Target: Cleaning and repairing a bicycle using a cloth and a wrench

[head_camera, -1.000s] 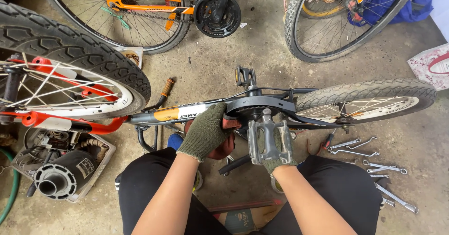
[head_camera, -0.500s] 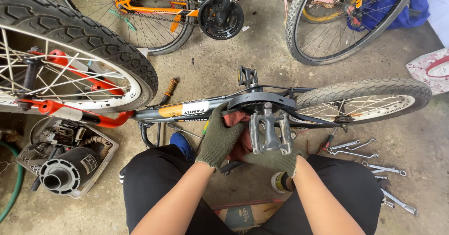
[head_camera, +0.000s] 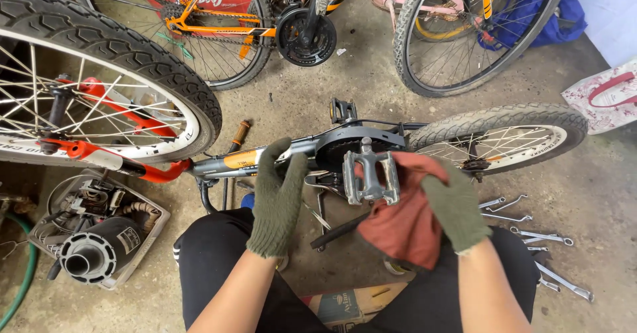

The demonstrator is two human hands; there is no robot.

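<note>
You are hemmed in closely: the small bicycle (head_camera: 371,140) lies on its side straight across your knees, its rear wheel (head_camera: 504,134) running off to your right and its grey frame tube (head_camera: 239,162) to your left; a large knobby wheel (head_camera: 99,74) fills the upper left, and two more bicycles stand along the top edge; the only open concrete floor (head_camera: 371,67) lies beyond the small bicycle, in the middle of the view; to your right a scatter of spanners (head_camera: 531,237) lies on the ground, and to your left sits a tray with a black motor part (head_camera: 93,253).

Your left hand (head_camera: 279,194), in a green knit glove, reaches forward with the fingers curled over the frame tube beside the black chain guard (head_camera: 358,144), gripping it; your right hand (head_camera: 454,203), also gloved, is closed on a red rag (head_camera: 405,227) and presses it up against the metal pedal (head_camera: 370,174), which stands just in front of the chain guard between your hands; the rag sits behind and under the pedal, touching it.

The crank arm is mostly hidden behind the pedal and rag; a second pedal (head_camera: 343,111) shows beyond the frame; the fingertips of your right hand are lost in the cloth; the big wheel and the far bicycles are cut off by the edges.
</note>
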